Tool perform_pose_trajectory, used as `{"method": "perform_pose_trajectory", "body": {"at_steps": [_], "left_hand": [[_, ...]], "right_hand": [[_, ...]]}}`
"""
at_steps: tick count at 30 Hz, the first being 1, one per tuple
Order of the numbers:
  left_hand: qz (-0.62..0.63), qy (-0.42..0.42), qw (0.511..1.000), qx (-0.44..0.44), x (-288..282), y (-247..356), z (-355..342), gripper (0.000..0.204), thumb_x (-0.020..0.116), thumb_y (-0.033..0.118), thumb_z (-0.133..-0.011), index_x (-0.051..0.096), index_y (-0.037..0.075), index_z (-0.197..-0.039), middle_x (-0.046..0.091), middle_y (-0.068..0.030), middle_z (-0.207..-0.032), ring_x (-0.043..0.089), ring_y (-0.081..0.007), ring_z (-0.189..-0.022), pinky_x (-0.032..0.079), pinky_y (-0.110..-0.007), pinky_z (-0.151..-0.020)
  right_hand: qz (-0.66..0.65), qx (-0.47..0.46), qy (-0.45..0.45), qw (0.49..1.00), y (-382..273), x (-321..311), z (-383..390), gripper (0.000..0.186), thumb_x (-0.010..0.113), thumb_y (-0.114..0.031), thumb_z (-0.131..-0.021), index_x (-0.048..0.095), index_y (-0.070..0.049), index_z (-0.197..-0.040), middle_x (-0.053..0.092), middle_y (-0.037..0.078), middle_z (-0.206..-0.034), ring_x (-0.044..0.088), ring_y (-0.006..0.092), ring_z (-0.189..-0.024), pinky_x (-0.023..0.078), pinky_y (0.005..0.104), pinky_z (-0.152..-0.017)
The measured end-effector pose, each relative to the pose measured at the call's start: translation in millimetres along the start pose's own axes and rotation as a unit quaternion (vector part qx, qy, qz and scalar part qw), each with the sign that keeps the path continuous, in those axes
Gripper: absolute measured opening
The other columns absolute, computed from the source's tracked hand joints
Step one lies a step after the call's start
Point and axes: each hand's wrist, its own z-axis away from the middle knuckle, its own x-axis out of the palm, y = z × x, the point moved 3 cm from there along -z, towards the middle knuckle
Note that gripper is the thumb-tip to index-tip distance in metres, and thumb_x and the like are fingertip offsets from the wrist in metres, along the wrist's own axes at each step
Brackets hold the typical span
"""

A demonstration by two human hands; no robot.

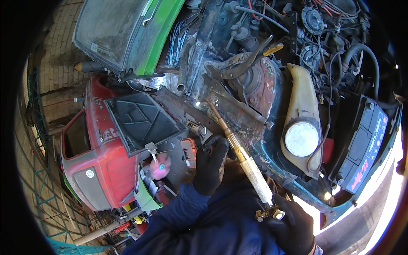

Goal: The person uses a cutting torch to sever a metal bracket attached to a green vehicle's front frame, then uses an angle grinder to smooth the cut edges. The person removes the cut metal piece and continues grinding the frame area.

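My right hand [295,225], in a dark glove, is closed at the valve end of a gas torch [251,170] with a pale, worn handle and brass fittings. The torch's copper nozzle points up and left at the metal panel in the engine bay, where a small bright spot glows by the tip. My left hand [211,163], gloved too, is curled with its fingers together, left of the torch. What it holds, if anything, I cannot make out. Just beyond its fingers is a metal clamp-like tool [203,131]. Locking pliers [240,70] are on the metalwork above the nozzle.
On the right are a yellowed plastic reservoir [299,110] with a white cap and a black battery [361,144]. A green car door [148,42] is at the upper left. Below it stands a red vehicle body [110,157]. Blue wires [176,46] hang near the door.
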Motion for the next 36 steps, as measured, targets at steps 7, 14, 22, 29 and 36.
{"method": "perform_pose_trajectory", "body": {"at_steps": [7,14,22,29,36], "left_hand": [[-0.176,-0.098,0.971,0.132,-20.4,-13.6,4.9,0.074,0.072,-0.014,-0.093,0.050,0.005,-0.162,0.063,-0.0266,-0.137,0.067,-0.0410,-0.114,0.058,-0.049,-0.096],[-0.134,-0.008,0.988,0.072,-6.9,-1.4,-1.2,0.018,0.057,0.013,-0.116,0.066,-0.003,-0.122,0.066,-0.0079,-0.109,0.067,-0.0127,-0.093,0.058,-0.031,-0.080],[-0.157,-0.034,0.979,0.127,-6.7,5.6,-7.9,0.022,0.054,0.005,-0.116,0.068,-0.001,-0.131,0.069,-0.0130,-0.108,0.070,-0.0168,-0.087,0.060,-0.032,-0.074],[-0.042,-0.015,0.999,0.026,-7.4,2.5,-13.2,0.018,0.062,0.011,-0.113,0.072,-0.004,-0.115,0.073,-0.0068,-0.095,0.069,-0.0123,-0.080,0.058,-0.030,-0.071],[0.224,0.032,0.956,-0.188,-2.5,-10.7,-15.6,0.023,0.070,0.019,-0.110,0.076,-0.002,-0.102,0.075,-0.0037,-0.084,0.069,-0.0096,-0.075,0.056,-0.028,-0.067]], "right_hand": [[-0.002,-0.004,-0.015,1.000,-7.1,-10.1,-7.8,0.051,0.080,-0.018,-0.100,0.068,0.000,-0.146,0.075,0.022,-0.137,0.074,0.0350,-0.127,0.057,0.0412,-0.106],[-0.048,0.027,-0.034,0.998,-6.5,-12.3,-11.4,0.050,0.079,-0.023,-0.103,0.068,0.001,-0.146,0.076,0.022,-0.136,0.075,0.0347,-0.122,0.057,0.0413,-0.105],[-0.009,0.013,-0.023,1.000,-20.0,-11.1,-16.7,0.050,0.079,-0.022,-0.103,0.067,0.002,-0.145,0.078,0.021,-0.130,0.077,0.0319,-0.117,0.058,0.0408,-0.102],[-0.115,0.066,0.014,0.991,-36.1,-7.3,-18.9,0.049,0.078,-0.027,-0.106,0.069,0.004,-0.142,0.080,0.020,-0.121,0.078,0.0262,-0.107,0.060,0.0373,-0.095],[-0.106,0.097,0.008,0.990,-48.1,-14.2,-20.1,0.050,0.075,-0.034,-0.108,0.069,0.001,-0.142,0.081,0.015,-0.116,0.076,0.0216,-0.103,0.060,0.0366,-0.093]]}}
